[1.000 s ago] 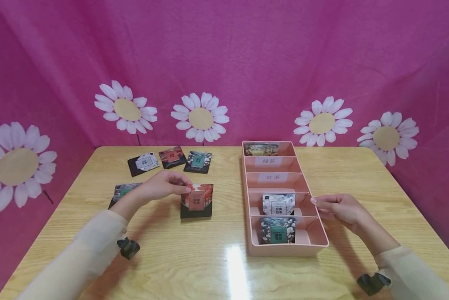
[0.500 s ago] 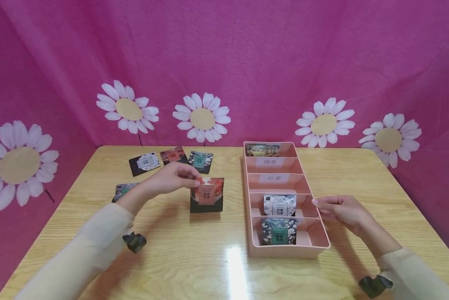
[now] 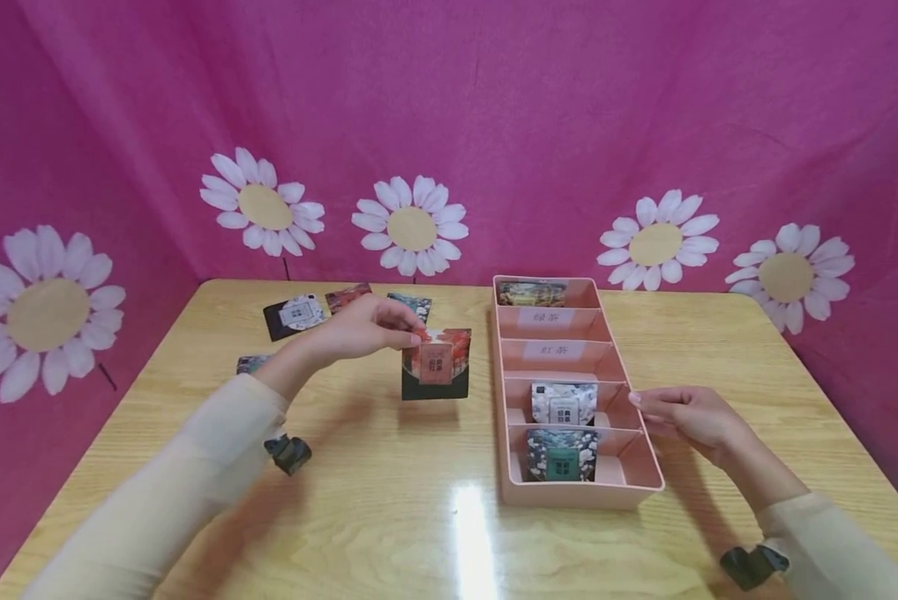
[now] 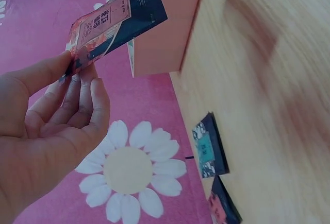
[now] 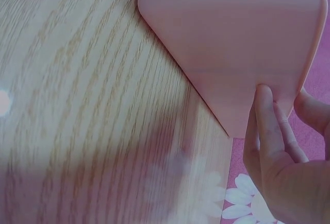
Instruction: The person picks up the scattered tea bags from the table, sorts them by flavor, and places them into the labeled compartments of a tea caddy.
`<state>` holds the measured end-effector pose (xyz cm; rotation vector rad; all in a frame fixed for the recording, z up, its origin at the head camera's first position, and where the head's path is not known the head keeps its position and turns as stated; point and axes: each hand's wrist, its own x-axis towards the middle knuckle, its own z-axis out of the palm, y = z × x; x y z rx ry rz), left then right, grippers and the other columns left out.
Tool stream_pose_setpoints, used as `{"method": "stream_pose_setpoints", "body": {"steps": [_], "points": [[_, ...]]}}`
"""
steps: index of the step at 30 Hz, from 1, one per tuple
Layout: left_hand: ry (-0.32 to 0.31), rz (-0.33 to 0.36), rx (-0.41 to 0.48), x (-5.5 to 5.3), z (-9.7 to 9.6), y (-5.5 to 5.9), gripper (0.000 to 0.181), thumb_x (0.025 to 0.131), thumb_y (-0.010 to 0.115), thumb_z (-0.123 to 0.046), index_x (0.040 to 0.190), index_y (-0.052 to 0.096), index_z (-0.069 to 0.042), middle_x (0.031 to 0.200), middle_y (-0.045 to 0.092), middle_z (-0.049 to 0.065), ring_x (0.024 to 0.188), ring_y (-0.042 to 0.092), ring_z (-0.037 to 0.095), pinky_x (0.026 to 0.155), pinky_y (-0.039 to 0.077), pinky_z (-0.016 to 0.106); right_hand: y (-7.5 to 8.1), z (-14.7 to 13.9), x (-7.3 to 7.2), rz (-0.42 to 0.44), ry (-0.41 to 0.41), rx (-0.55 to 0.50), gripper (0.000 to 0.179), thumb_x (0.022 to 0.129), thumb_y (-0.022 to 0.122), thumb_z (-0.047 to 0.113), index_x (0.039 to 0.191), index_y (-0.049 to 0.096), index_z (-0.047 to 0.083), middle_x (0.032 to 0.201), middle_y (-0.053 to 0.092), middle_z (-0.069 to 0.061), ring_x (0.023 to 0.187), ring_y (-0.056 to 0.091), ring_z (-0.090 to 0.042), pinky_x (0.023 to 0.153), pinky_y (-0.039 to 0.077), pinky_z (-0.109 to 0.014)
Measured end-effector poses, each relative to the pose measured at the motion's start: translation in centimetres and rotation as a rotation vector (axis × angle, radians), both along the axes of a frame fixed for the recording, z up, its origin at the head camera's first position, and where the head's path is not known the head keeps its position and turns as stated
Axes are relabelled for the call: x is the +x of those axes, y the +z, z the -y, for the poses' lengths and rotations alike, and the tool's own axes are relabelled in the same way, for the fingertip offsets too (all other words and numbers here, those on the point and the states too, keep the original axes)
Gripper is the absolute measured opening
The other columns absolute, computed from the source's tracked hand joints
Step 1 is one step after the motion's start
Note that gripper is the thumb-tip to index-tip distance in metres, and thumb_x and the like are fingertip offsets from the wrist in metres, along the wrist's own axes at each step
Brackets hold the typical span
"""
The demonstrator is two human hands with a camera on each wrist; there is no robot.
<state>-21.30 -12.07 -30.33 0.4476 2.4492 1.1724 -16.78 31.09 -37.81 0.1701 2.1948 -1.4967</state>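
My left hand (image 3: 362,329) pinches a red-and-black tea packet (image 3: 437,367) by its upper left corner, holding it upright above the table. In the left wrist view, thumb and fingers grip one end of that packet (image 4: 105,26). The pink divided box (image 3: 580,495) stands to the right of it. At the box's right side, my right hand (image 3: 692,421) holds the rim, thumb at the edge and fingers against the outer wall (image 5: 221,44). Inside are a white tea packet (image 3: 564,404), a green-label packet (image 3: 561,456) in the nearest compartment, and a brownish packet (image 3: 531,293) in the farthest.
Behind the left hand lie a white-and-black packet (image 3: 294,315), a red packet (image 3: 347,296) and a green-label packet (image 3: 410,306). Another packet (image 3: 252,363) is partly covered by the left forearm. Paper labels (image 3: 545,317) mark box dividers. A pink flowered curtain (image 3: 524,150) borders the table.
My left hand has raised the red-and-black packet and carried it to the right, closer to the box. The right hand keeps its place at the rim.
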Motion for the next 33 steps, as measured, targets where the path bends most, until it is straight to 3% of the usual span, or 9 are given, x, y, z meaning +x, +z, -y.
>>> {"method": "stream_pose_setpoints", "body": {"steps": [5, 14, 27, 33], "points": [[-0.026, -0.019, 0.021, -0.6, -0.9, 0.5, 0.023, 0.092, 0.063, -0.016, 0.113, 0.066, -0.007, 0.101, 0.07, 0.008, 0.094, 0.062, 0.016, 0.085, 0.053, 0.033, 0.2, 0.0, 0.0, 0.014, 0.005, 0.047, 0.066, 0.092, 0.063, 0.034, 0.131, 0.047, -0.017, 0.091, 0.069, 0.014, 0.083, 0.066, 0.002, 0.08, 0.057, -0.023], [-0.051, -0.034, 0.052, -1.5, -3.0, 1.5, 0.022, 0.09, 0.064, -0.012, 0.11, 0.067, -0.003, 0.096, 0.071, 0.009, 0.087, 0.062, 0.013, 0.078, 0.054, 0.027, 0.2, 0.0, 0.1, 0.001, 0.006, 0.028, 0.064, 0.092, 0.063, 0.031, 0.129, 0.047, -0.018, 0.09, 0.069, 0.016, 0.083, 0.066, 0.003, 0.079, 0.057, -0.021], [-0.076, -0.038, 0.005, -2.7, -5.6, 2.4, 0.021, 0.089, 0.067, -0.013, 0.109, 0.068, -0.006, 0.101, 0.072, 0.01, 0.089, 0.066, 0.015, 0.081, 0.055, 0.028, 0.1, 0.3, 0.0, -0.017, 0.002, -0.015, 0.057, 0.092, 0.064, 0.027, 0.125, 0.052, -0.017, 0.088, 0.069, 0.018, 0.083, 0.065, 0.004, 0.078, 0.056, -0.018], [-0.06, -0.012, 0.016, -3.2, -7.0, 2.9, 0.018, 0.089, 0.067, -0.012, 0.106, 0.068, -0.007, 0.101, 0.072, 0.01, 0.09, 0.066, 0.016, 0.08, 0.056, 0.028, 0.0, 0.2, 0.0, -0.02, 0.002, -0.04, 0.053, 0.092, 0.064, 0.024, 0.124, 0.053, -0.018, 0.089, 0.07, 0.017, 0.083, 0.066, 0.004, 0.078, 0.057, -0.019]]}}
